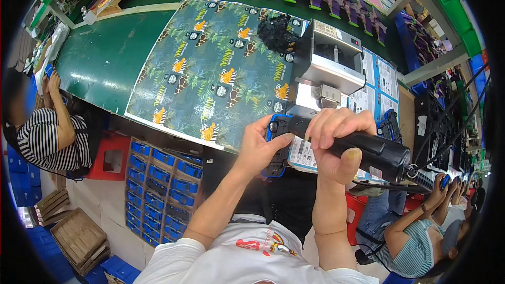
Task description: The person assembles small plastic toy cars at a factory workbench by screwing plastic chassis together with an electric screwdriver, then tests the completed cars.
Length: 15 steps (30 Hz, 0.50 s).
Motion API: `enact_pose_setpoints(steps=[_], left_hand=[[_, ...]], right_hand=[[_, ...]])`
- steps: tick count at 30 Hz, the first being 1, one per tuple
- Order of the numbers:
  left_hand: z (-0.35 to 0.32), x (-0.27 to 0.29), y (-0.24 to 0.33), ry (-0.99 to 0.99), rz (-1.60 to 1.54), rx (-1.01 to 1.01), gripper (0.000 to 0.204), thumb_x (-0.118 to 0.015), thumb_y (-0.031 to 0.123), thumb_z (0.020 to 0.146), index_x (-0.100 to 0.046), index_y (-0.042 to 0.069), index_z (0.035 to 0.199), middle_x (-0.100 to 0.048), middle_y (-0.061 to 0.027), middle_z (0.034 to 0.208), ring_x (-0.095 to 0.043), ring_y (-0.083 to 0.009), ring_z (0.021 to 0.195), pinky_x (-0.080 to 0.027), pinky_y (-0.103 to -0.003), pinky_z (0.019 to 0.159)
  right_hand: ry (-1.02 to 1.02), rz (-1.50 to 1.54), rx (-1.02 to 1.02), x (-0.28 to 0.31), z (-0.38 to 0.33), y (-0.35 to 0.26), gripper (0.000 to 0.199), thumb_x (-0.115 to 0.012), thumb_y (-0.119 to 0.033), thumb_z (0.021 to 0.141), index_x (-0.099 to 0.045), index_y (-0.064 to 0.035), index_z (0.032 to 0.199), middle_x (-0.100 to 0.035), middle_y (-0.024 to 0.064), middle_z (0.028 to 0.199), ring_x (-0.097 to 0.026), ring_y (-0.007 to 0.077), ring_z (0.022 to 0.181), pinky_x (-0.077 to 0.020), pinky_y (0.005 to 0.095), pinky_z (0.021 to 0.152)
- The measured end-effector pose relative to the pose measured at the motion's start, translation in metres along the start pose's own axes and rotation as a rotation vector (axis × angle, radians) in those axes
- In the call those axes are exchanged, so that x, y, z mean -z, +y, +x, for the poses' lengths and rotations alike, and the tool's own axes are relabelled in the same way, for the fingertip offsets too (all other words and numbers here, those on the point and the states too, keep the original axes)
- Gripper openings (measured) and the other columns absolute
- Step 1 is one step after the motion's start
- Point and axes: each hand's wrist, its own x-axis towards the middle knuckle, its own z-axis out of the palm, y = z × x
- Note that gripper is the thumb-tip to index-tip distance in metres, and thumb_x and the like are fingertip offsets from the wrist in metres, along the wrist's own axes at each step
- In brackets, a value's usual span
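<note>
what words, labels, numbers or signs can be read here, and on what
Rectangular green animal-print sheet: repeated yellow lettering, legible, not copied.
Silver boxy metal machine: top label, too small to read.
White cloth shirt: red lettering, too blurred.
Flat blue-and-white paper sheets: fine print, too small.
Black cylindrical tool: any markings too small.

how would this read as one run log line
left hand: holding blue-black toy car | right hand: gripping black electric screwdriver | screwdriver nose: at car, contact unclear | ahead: silver screw feeder, black parts heap
</note>
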Motion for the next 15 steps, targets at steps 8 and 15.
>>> enact_pose_setpoints(steps=[8,15], left_hand=[[0.0,0.0,0.002,0.011,0.054,-0.007,0.021,-0.072,0.001,0.08,-0.068,0.0,0.101,-0.068,-0.0019,0.086,-0.061,-0.0059,0.076,-0.05,-0.024,0.068],[0.017,0.039,0.014,0.128,-0.681,0.028,0.049,-0.064,0.0,0.083,-0.049,0.009,0.129,-0.062,-0.0106,0.105,-0.064,-0.0243,0.098,-0.052,-0.055,0.092]], right_hand=[[0.012,0.019,0.018,-0.001,0.003,-0.008,0.045,-0.066,-0.045,0.089,-0.049,-0.0049,0.096,-0.052,0.0053,0.066,-0.051,0.0165,0.054,-0.0465,0.0315,0.054],[0.022,-0.033,0.183,0.047,0.037,-0.042,0.041,-0.054,-0.044,0.094,-0.049,-0.0039,0.098,-0.048,0.0059,0.067,-0.048,0.0164,0.054,-0.0443,0.0319,0.054]])
